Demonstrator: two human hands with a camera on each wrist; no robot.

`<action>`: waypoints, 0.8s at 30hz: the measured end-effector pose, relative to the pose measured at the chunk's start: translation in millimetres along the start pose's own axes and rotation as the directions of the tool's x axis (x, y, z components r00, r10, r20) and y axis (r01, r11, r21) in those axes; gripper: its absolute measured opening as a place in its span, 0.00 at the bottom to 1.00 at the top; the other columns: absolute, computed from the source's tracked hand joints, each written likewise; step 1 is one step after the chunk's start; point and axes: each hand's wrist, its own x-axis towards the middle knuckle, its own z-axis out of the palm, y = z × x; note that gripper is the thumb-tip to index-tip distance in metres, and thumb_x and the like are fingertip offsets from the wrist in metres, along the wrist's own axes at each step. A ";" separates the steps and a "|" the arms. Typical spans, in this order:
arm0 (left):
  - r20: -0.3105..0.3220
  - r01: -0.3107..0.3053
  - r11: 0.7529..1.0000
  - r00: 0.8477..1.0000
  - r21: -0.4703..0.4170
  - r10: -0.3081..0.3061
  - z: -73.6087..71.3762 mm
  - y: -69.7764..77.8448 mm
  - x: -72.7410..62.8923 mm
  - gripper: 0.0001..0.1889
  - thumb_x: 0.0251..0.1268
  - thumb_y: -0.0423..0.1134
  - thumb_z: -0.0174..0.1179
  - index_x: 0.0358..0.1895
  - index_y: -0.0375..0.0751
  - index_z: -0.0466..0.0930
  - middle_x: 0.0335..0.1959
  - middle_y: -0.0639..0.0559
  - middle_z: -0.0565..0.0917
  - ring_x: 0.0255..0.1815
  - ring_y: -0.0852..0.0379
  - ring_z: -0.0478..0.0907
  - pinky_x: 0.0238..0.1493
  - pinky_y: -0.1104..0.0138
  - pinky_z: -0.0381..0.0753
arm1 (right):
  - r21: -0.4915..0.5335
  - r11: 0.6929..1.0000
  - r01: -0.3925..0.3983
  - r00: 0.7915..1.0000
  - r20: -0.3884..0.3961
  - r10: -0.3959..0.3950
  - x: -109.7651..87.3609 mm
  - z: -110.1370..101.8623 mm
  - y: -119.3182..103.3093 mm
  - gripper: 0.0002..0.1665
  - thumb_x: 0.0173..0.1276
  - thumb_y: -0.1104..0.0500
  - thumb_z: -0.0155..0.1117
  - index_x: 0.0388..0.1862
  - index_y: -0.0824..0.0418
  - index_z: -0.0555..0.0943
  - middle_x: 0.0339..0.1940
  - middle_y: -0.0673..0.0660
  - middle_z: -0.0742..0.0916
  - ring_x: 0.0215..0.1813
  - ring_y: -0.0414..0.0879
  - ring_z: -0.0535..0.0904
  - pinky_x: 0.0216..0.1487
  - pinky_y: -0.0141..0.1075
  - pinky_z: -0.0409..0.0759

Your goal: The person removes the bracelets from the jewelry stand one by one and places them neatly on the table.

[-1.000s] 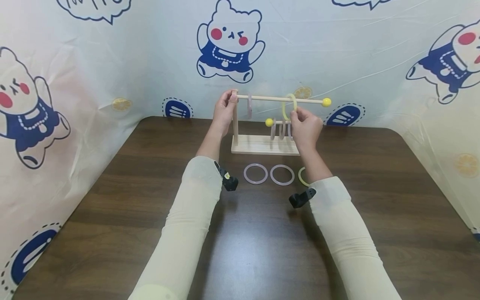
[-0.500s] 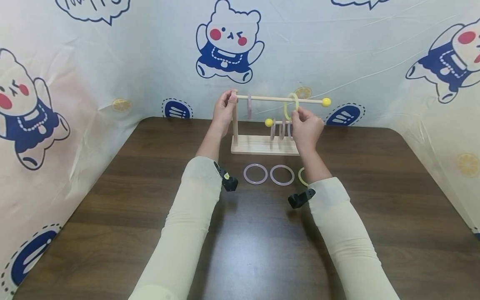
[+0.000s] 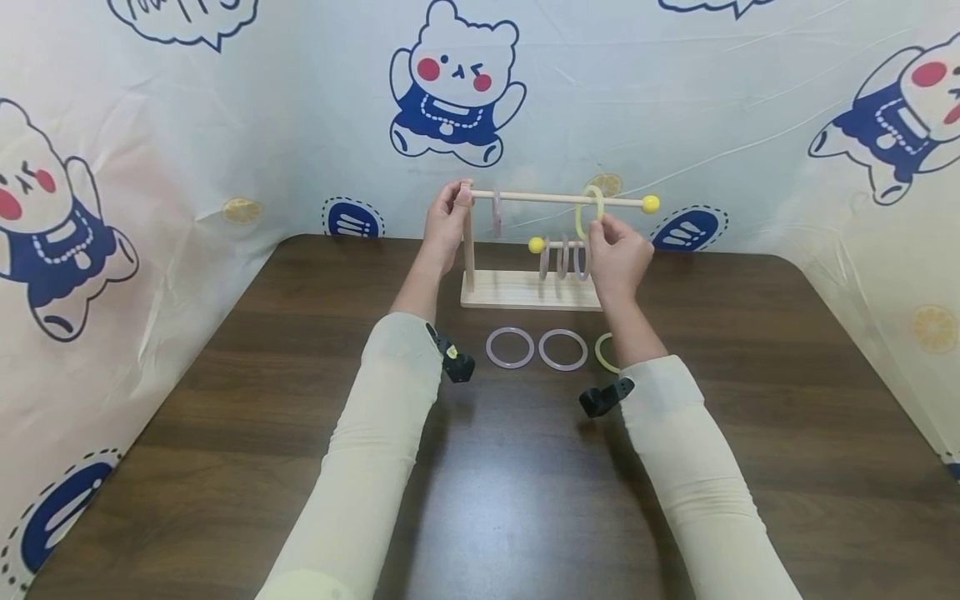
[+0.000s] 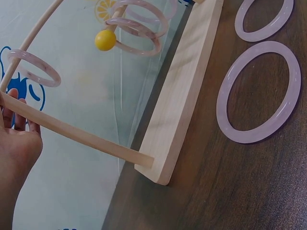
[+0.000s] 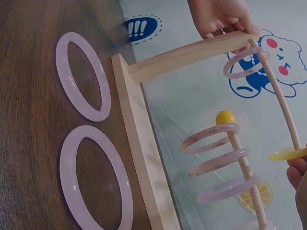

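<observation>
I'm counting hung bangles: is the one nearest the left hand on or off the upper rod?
On: both wrist views show the upper rod passing through this pale bangle.

Ring (image 5: 284,155), R edge of R-wrist view, was yel.; flat rings (image 4: 222,103), R in L-wrist view, lilac. Stand (image 3: 525,290) was pale tan w/ yel. balls (image 3: 650,204), table (image 3: 225,400) dk. brown, backdrop (image 3: 637,92) mostly lt. blue w/ navy-outlined bears (image 3: 446,118).

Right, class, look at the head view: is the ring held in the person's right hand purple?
No, the ring pinched by the right hand is yellow.
</observation>
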 end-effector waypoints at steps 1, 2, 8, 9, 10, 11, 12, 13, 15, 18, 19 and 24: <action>0.000 0.000 1.000 1.000 -0.001 0.000 -0.1 0.3 -0.2 0.21 0.68 0.48 0.48 0.60 0.42 0.70 0.53 0.49 0.75 0.55 0.56 0.70 0.56 0.69 0.65 | -0.007 1.000 -0.002 1.000 -0.001 0.002 0.1 -0.3 0.2 0.10 0.62 0.62 0.62 0.40 0.66 0.84 0.36 0.61 0.86 0.37 0.48 0.84 0.38 0.31 0.79; 0.000 -0.001 1.000 1.000 0.000 0.001 0.0 0.4 -0.4 0.21 0.68 0.48 0.48 0.60 0.42 0.70 0.53 0.49 0.75 0.55 0.56 0.70 0.56 0.68 0.65 | -0.008 1.000 -0.008 1.000 -0.003 0.008 0.2 -0.7 0.6 0.10 0.62 0.62 0.63 0.40 0.66 0.85 0.36 0.61 0.86 0.37 0.48 0.84 0.38 0.31 0.79; 0.002 0.000 1.000 1.000 -0.001 0.000 -0.3 0.5 -0.9 0.22 0.67 0.48 0.48 0.60 0.42 0.70 0.53 0.49 0.74 0.55 0.55 0.70 0.56 0.68 0.65 | 0.007 1.000 -0.022 1.000 -0.015 0.022 0.7 -1.9 3.1 0.09 0.61 0.63 0.64 0.39 0.65 0.85 0.36 0.60 0.86 0.37 0.47 0.84 0.38 0.31 0.79; 0.003 0.000 1.000 1.000 -0.002 0.000 -0.5 0.3 -0.7 0.22 0.67 0.48 0.48 0.60 0.42 0.70 0.53 0.49 0.74 0.55 0.55 0.70 0.56 0.68 0.65 | 0.008 1.000 -0.020 1.000 -0.018 0.020 0.9 -1.8 3.6 0.09 0.61 0.63 0.64 0.39 0.65 0.85 0.36 0.60 0.86 0.37 0.47 0.84 0.38 0.31 0.79; 0.004 0.001 1.000 1.000 -0.003 -0.001 -0.6 0.1 -0.6 0.22 0.67 0.49 0.48 0.60 0.42 0.70 0.53 0.49 0.74 0.56 0.55 0.70 0.56 0.69 0.65 | 0.010 1.000 -0.019 1.000 -0.019 0.019 0.8 -2.2 3.5 0.09 0.61 0.63 0.64 0.39 0.65 0.85 0.36 0.60 0.86 0.37 0.47 0.84 0.38 0.30 0.78; 0.005 0.001 1.000 1.000 -0.002 -0.001 -0.9 -0.1 -0.5 0.22 0.67 0.49 0.48 0.60 0.42 0.69 0.54 0.49 0.74 0.56 0.55 0.70 0.56 0.68 0.65 | 0.014 1.000 -0.020 1.000 -0.022 0.020 0.9 -2.1 3.7 0.09 0.61 0.63 0.64 0.39 0.65 0.85 0.36 0.60 0.86 0.37 0.47 0.84 0.38 0.30 0.78; 0.005 0.004 1.000 1.000 -0.003 -0.004 -1.0 -0.3 -0.4 0.22 0.67 0.49 0.48 0.60 0.43 0.69 0.54 0.49 0.74 0.56 0.56 0.70 0.57 0.69 0.65 | 0.018 1.000 -0.020 0.999 -0.025 0.021 1.0 -2.1 4.0 0.09 0.61 0.63 0.64 0.39 0.65 0.85 0.36 0.60 0.86 0.37 0.47 0.84 0.38 0.30 0.78; 0.006 0.007 1.000 1.000 -0.003 -0.007 -1.1 -0.5 -0.2 0.22 0.67 0.49 0.48 0.60 0.43 0.69 0.54 0.49 0.74 0.56 0.56 0.69 0.57 0.69 0.64 | 0.021 0.999 -0.024 0.999 -0.028 0.025 1.0 -2.2 4.3 0.09 0.61 0.63 0.64 0.39 0.65 0.85 0.36 0.60 0.86 0.37 0.47 0.84 0.38 0.30 0.78; 0.007 0.011 1.000 1.000 0.000 -0.011 -1.3 -0.8 0.2 0.22 0.67 0.49 0.48 0.60 0.43 0.69 0.55 0.50 0.74 0.56 0.57 0.70 0.57 0.69 0.64 | 0.027 0.999 -0.032 0.999 -0.034 0.033 0.9 -2.5 4.7 0.10 0.61 0.62 0.64 0.40 0.65 0.84 0.36 0.60 0.86 0.37 0.47 0.84 0.38 0.29 0.78; 0.011 0.010 1.000 1.000 0.003 -0.010 -1.5 -0.9 0.4 0.23 0.67 0.49 0.48 0.61 0.43 0.69 0.55 0.50 0.74 0.56 0.57 0.70 0.57 0.69 0.64 | 0.038 0.998 -0.042 0.998 -0.044 0.043 1.0 -3.2 5.1 0.10 0.61 0.63 0.64 0.40 0.66 0.84 0.37 0.60 0.86 0.37 0.47 0.84 0.38 0.28 0.78; 0.011 0.009 1.000 1.000 0.004 -0.009 -1.5 -0.8 0.5 0.23 0.67 0.49 0.48 0.61 0.43 0.69 0.55 0.50 0.74 0.56 0.57 0.70 0.57 0.69 0.64 | 0.039 0.998 -0.045 0.998 -0.047 0.047 1.2 -3.5 5.3 0.10 0.61 0.63 0.64 0.40 0.65 0.84 0.37 0.60 0.86 0.37 0.47 0.84 0.38 0.28 0.78; 0.010 0.009 1.000 1.000 0.001 -0.009 -1.3 -0.4 0.3 0.23 0.67 0.49 0.48 0.61 0.42 0.69 0.54 0.50 0.74 0.55 0.57 0.69 0.57 0.68 0.65 | 0.035 0.999 -0.033 0.997 -0.065 0.036 1.3 -4.8 6.1 0.09 0.61 0.63 0.64 0.39 0.65 0.85 0.36 0.59 0.86 0.36 0.46 0.84 0.37 0.28 0.78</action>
